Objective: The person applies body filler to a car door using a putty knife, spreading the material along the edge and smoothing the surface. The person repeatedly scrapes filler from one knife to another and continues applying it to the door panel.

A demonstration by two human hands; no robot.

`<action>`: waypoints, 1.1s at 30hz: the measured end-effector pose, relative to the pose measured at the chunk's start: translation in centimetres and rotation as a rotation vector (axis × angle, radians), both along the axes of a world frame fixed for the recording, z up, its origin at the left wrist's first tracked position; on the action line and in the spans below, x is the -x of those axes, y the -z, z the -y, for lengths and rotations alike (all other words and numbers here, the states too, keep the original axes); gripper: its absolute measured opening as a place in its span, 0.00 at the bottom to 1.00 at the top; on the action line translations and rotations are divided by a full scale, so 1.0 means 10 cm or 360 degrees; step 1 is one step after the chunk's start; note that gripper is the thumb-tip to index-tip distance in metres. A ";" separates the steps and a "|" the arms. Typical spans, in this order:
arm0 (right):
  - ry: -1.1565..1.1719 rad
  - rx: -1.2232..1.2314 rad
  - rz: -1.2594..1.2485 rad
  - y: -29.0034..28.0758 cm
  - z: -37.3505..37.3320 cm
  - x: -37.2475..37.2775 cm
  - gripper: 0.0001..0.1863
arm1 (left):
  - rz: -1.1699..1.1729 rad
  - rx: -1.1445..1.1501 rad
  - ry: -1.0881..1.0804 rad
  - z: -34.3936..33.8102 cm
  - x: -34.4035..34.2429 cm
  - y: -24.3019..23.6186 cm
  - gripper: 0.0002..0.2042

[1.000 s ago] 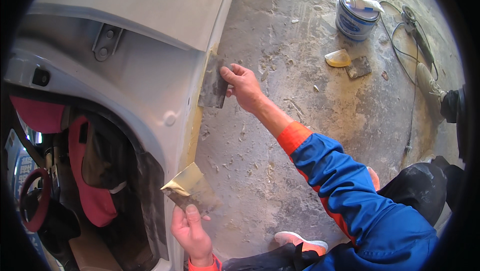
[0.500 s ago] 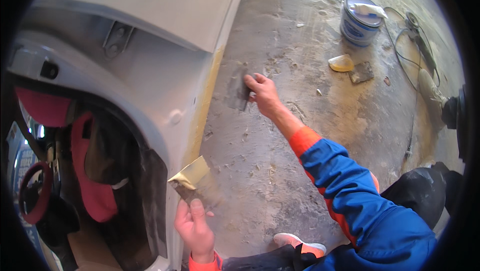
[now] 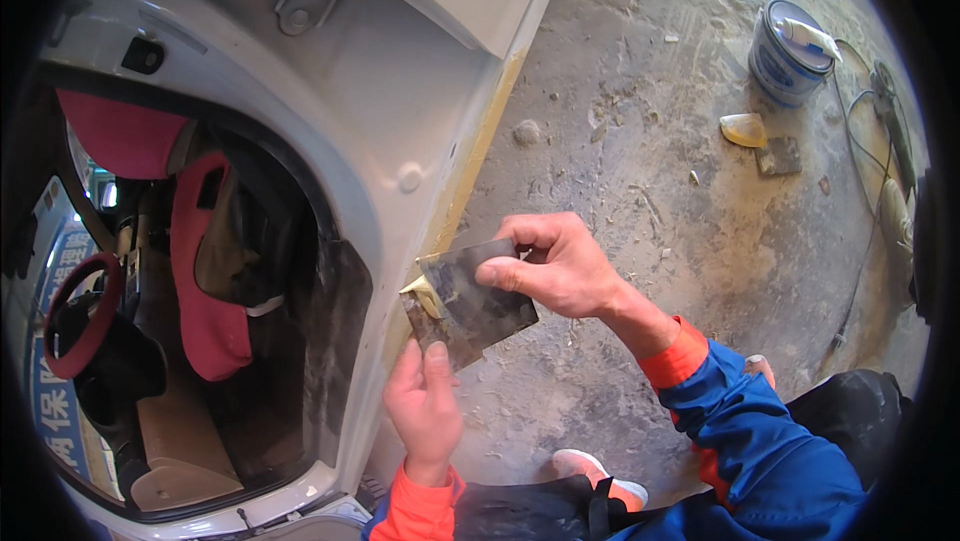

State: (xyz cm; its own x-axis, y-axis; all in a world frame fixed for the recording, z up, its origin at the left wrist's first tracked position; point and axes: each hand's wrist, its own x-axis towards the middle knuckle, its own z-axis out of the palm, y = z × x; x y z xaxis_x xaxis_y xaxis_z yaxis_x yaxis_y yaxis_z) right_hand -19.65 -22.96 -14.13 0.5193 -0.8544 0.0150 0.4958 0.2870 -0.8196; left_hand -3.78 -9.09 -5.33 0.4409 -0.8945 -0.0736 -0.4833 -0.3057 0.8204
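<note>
My left hand grips a flat putty scraper by its lower edge, thumb on top. A yellowish lump of putty lies near that scraper's upper corner. Between the thumb and bent fingers of my right hand is a second scraper, a thin dark grey plate. It overlaps the left one, its left edge against or very near the putty; full contact cannot be made out. Just beyond both scrapers runs the pale car body, with a yellow putty strip along its edge.
An open car doorway at the left shows pink seats and a steering wheel. On the rough floor, far right, stand a lidded bucket with a tube on it, a yellow-smeared piece, a dark plate and a corded tool.
My right hand has come back from over the floor with its scraper, down to the left one. The left scraper's putty, earlier spread along its edge, is now a smaller lump. The view has shifted.
</note>
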 end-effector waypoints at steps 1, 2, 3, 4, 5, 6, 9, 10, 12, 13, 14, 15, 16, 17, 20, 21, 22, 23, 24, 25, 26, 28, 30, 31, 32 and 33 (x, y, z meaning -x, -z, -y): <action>-0.0005 0.0005 -0.0002 0.00 -0.03 -0.03 0.10 | 0.0016 -0.0009 0.0010 0.00 0.00 0.00 0.12; -0.0004 0.0001 -0.0052 0.01 -0.05 -0.07 0.10 | 0.0028 -0.0020 0.0024 -0.01 0.00 0.00 0.12; 0.0035 -0.0008 -0.0029 0.02 -0.08 -0.10 0.10 | 0.0067 -0.0050 0.0015 -0.01 0.00 0.00 0.12; 0.0167 0.0103 -0.0129 0.03 -0.11 -0.13 0.10 | 0.0101 -0.0081 0.0014 -0.01 0.01 -0.02 0.12; 0.0309 0.0222 -0.0250 0.06 -0.12 -0.15 0.10 | 0.0124 -0.0096 0.0018 -0.01 0.01 -0.02 0.12; 0.0449 0.0339 -0.0375 0.09 -0.13 -0.17 0.10 | 0.0157 -0.0096 0.0011 0.00 0.02 -0.02 0.12; 0.0977 0.0590 -0.0568 0.24 -0.09 -0.16 0.07 | 0.0206 -0.0019 -0.0012 0.01 0.04 -0.05 0.13; 0.1149 0.0737 -0.0616 0.30 -0.06 -0.15 0.07 | 0.0213 0.0029 0.0010 0.01 0.04 -0.07 0.13; 0.1540 0.1220 -0.0743 0.46 0.03 -0.07 0.10 | 0.0237 0.0138 0.0066 0.01 0.03 -0.09 0.14; 0.1637 0.1463 -0.0786 0.53 0.07 -0.02 0.11 | 0.0211 0.0117 0.0084 0.01 0.02 -0.11 0.15; 0.1747 0.1645 -0.0814 0.59 0.09 0.02 0.13 | 0.0194 0.0128 0.0074 0.02 0.01 -0.10 0.15; 0.1752 0.1710 -0.0786 0.64 0.10 0.06 0.17 | 0.0177 0.0139 0.0062 0.02 0.00 -0.10 0.15; 0.1716 0.1721 -0.0828 0.67 0.10 0.09 0.17 | 0.0169 0.0131 0.0038 0.02 -0.01 -0.09 0.15; 0.1703 0.1717 -0.0844 0.69 0.11 0.11 0.17 | 0.0121 0.0135 0.0032 0.03 -0.01 -0.08 0.15; 0.1660 0.1691 -0.0820 0.69 0.12 0.15 0.17 | 0.0011 0.0137 -0.0042 0.05 -0.02 -0.05 0.15; 0.1639 0.1688 -0.0800 0.69 0.12 0.15 0.17 | -0.0031 0.0165 -0.0090 0.05 -0.02 -0.05 0.15; 0.1584 0.1658 -0.0800 0.70 0.13 0.14 0.16 | -0.0079 0.0187 -0.0122 0.06 -0.02 -0.04 0.15; 0.1592 0.1570 -0.0738 0.71 0.15 0.13 0.15 | -0.0122 0.0181 -0.0113 0.06 -0.02 -0.04 0.15; 0.1568 0.1450 -0.0700 0.73 0.18 0.13 0.13 | -0.0170 0.0162 -0.0084 0.05 -0.02 -0.05 0.15; 0.1549 0.1298 -0.0670 0.76 0.22 0.12 0.12 | -0.0209 0.0146 -0.0060 0.05 -0.02 -0.06 0.16; 0.1426 0.0856 -0.0522 0.81 0.27 0.12 0.08 | -0.0227 0.0141 -0.0026 0.04 -0.02 -0.06 0.16; 0.1070 -0.0168 -0.0291 0.90 0.40 0.11 0.05 | -0.0235 0.0142 0.0022 0.02 -0.02 -0.06 0.16; 0.1093 -0.0253 -0.0055 1.00 0.62 0.11 0.09 | -0.0225 0.0123 -0.0003 0.01 -0.01 -0.06 0.15; 0.1099 -0.0306 0.0059 1.04 0.74 0.11 0.12 | -0.0224 0.0116 0.0001 0.01 -0.01 -0.05 0.15; 0.1028 -0.0357 0.0091 1.07 0.85 0.10 0.13 | -0.0222 0.0107 0.0011 0.01 -0.01 -0.05 0.15; 0.0988 -0.0369 0.0155 1.10 0.95 0.07 0.13 | -0.0218 0.0101 0.0015 0.01 -0.01 -0.04 0.15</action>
